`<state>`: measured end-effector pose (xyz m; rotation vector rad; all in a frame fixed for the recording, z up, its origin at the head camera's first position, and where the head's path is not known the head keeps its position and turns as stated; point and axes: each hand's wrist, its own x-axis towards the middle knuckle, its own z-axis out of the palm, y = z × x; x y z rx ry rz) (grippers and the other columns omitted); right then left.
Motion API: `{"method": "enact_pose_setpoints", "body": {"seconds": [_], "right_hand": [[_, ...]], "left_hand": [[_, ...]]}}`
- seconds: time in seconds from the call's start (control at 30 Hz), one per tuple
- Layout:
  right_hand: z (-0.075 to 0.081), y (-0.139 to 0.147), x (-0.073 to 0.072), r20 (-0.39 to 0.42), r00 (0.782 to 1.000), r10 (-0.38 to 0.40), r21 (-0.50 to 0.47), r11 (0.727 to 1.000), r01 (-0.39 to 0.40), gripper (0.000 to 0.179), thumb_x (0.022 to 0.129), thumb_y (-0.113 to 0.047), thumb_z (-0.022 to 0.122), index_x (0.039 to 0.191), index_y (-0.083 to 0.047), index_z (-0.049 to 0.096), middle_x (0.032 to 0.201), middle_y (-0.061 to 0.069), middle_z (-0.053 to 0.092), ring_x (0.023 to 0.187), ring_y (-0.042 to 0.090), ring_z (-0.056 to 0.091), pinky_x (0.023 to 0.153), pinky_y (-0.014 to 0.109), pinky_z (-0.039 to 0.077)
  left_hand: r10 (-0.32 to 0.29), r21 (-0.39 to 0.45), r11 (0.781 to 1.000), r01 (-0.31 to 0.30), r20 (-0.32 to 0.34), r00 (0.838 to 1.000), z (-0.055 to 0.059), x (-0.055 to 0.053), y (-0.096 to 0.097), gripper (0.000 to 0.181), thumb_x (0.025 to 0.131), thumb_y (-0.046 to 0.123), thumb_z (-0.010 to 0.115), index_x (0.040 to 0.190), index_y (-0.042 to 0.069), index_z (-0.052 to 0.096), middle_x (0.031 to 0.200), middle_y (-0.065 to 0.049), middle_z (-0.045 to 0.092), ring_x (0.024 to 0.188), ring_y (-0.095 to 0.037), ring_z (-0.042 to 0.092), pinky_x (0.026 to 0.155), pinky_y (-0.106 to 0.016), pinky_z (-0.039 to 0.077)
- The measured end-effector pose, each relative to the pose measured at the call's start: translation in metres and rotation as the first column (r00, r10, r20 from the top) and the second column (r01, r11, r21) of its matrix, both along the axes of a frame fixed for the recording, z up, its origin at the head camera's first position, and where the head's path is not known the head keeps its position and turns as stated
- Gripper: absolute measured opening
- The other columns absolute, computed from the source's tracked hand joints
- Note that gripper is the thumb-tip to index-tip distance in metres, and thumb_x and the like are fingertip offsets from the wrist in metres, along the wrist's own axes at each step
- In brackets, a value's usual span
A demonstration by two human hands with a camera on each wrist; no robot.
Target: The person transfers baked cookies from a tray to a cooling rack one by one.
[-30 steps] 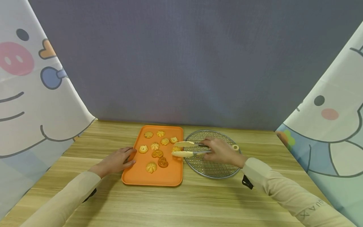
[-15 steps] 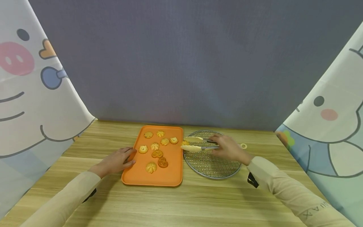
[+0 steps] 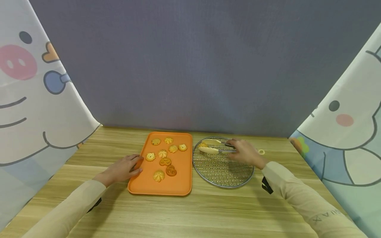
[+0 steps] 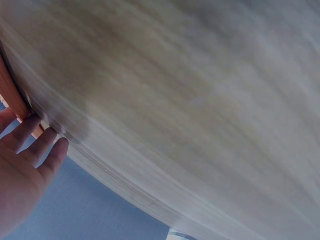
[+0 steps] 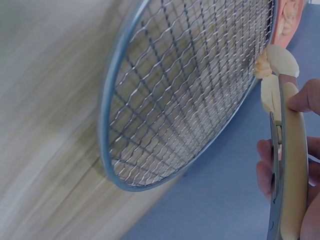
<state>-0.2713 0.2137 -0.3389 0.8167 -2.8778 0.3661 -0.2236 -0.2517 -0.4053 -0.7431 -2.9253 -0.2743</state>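
Note:
My right hand [image 3: 244, 152] grips a pair of tongs [image 3: 222, 151] with cream tips and metal arms. Between the tips is a small golden cookie [image 5: 262, 65], over the far left part of a round wire rack [image 3: 224, 172]. At the left edge of an orange tray [image 3: 175, 189], my left hand [image 3: 121, 169] rests with its fingers loosely extended against the rim. On the tray lie several cookies: a swirled one [image 3: 173, 149], a star-ridged one [image 3: 159, 176], a pretzel-shaped one [image 3: 171, 170] and others. In the left wrist view, the fingertips [image 4: 61, 146] sit beside the tray's side.
Tray and rack stand side by side on a wood-grain table [image 3: 208, 215]. A grey-blue cloth [image 3: 190, 66] rises behind them, and cartoon-printed sheets [image 3: 339, 132] flank the table on both sides.
My right hand has carried the cookie in the tongs rightward off the tray to above the rack. My left hand has stayed at the tray's edge.

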Motion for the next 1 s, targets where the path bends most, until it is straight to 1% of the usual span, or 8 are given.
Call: {"method": "enact_pose_setpoints", "body": {"seconds": [0.07, 0.2, 0.33, 0.57, 0.7, 1.0], "right_hand": [[-0.001, 0.001, -0.001, 0.011, 1.000, -0.006, -0.003, 1.000, 0.006, 0.058, 0.071, -0.017, 0.072, 0.122, 0.004, 0.053, 0.106, 0.020, 0.062, 0.050, 0.007, 0.046, 0.045, 0.018, 0.041], [-0.004, 0.002, -0.005, 0.007, 1.000, -0.022, -0.004, 1.000, 0.023, 0.057, 0.071, -0.017, 0.071, 0.121, 0.004, 0.054, 0.106, 0.020, 0.062, 0.050, 0.007, 0.045, 0.042, 0.017, 0.039], [-0.007, 0.002, -0.007, -0.014, 0.999, -0.028, 0.002, 1.000, 0.028, 0.054, 0.071, -0.017, 0.070, 0.120, 0.003, 0.056, 0.105, 0.019, 0.063, 0.048, 0.007, 0.045, 0.041, 0.018, 0.037], [-0.009, 0.002, -0.010, -0.044, 0.999, -0.021, 0.017, 1.000, 0.022, 0.052, 0.070, -0.017, 0.069, 0.116, 0.004, 0.058, 0.093, 0.015, 0.063, 0.051, 0.008, 0.045, 0.043, 0.020, 0.037], [-0.010, 0.002, -0.011, -0.040, 0.999, -0.025, 0.026, 0.999, 0.026, 0.052, 0.071, -0.019, 0.069, 0.116, 0.004, 0.058, 0.089, 0.014, 0.062, 0.052, 0.009, 0.045, 0.043, 0.020, 0.037], [-0.011, 0.002, -0.009, -0.009, 0.999, -0.051, 0.007, 0.999, 0.051, 0.056, 0.070, -0.019, 0.070, 0.119, 0.003, 0.057, 0.095, 0.014, 0.060, 0.050, 0.009, 0.044, 0.042, 0.021, 0.037]], "left_hand": [[-0.005, -0.001, 1.000, 0.005, -0.007, 1.000, 0.000, 0.000, 0.000, 0.047, 0.089, 0.031, 0.058, 0.124, 0.001, 0.053, 0.125, -0.024, 0.051, 0.112, -0.043, 0.050, 0.092, -0.056, 0.040], [-0.009, -0.003, 1.000, 0.009, -0.011, 1.000, 0.001, 0.001, -0.001, 0.047, 0.088, 0.031, 0.059, 0.124, 0.000, 0.053, 0.125, -0.024, 0.051, 0.111, -0.043, 0.051, 0.092, -0.056, 0.040], [-0.006, -0.002, 1.000, 0.006, -0.002, 1.000, 0.000, 0.001, 0.000, 0.048, 0.089, 0.032, 0.058, 0.125, 0.001, 0.052, 0.126, -0.024, 0.051, 0.112, -0.044, 0.050, 0.092, -0.056, 0.040], [0.005, -0.002, 1.000, -0.005, 0.023, 1.000, 0.001, 0.001, 0.000, 0.049, 0.089, 0.033, 0.057, 0.126, 0.001, 0.051, 0.127, -0.024, 0.050, 0.114, -0.043, 0.049, 0.093, -0.056, 0.039], [0.001, -0.009, 1.000, -0.001, 0.024, 1.000, 0.003, 0.001, 0.000, 0.049, 0.089, 0.033, 0.057, 0.126, 0.002, 0.051, 0.128, -0.024, 0.050, 0.114, -0.043, 0.049, 0.093, -0.056, 0.039], [0.001, -0.017, 1.000, -0.001, 0.026, 1.000, 0.002, 0.001, -0.001, 0.049, 0.090, 0.035, 0.056, 0.126, 0.002, 0.051, 0.128, -0.024, 0.049, 0.114, -0.043, 0.049, 0.092, -0.056, 0.040]]}}
